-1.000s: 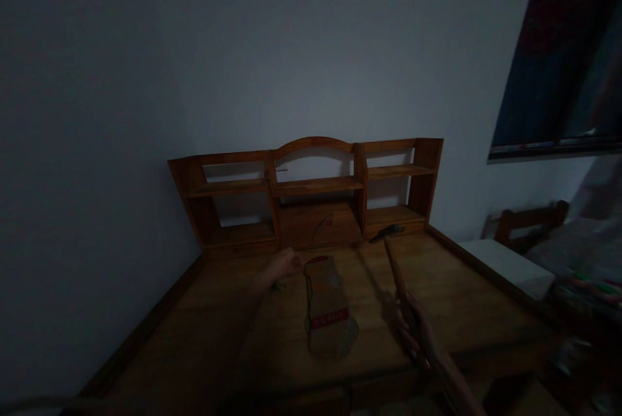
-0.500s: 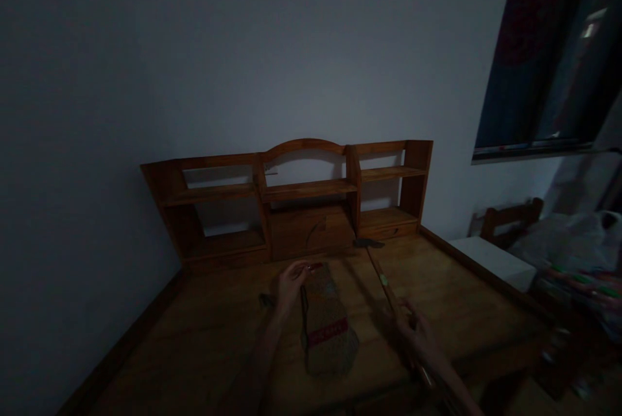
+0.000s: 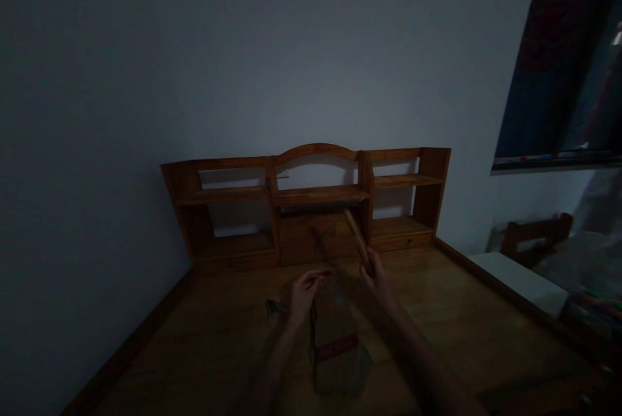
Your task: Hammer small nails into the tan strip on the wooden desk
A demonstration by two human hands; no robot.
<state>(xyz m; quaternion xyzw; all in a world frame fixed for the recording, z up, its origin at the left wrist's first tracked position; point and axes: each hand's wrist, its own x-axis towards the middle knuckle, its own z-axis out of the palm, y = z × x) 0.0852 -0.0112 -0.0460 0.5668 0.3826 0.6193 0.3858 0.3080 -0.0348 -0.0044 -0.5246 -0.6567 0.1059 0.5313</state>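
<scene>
On the desk, btwn your arms, lies the bag; your L hand pinches narrowly at its far end, can't tell on what; R hand wraps the hammer, tilted up, prob. for clearance.

No wording can be read. In front of the wooden shelf unit, faint letter-like marks are borne by a red band on a brown packet, too blurred for any character to be made out; their script cannot be told either.
</scene>
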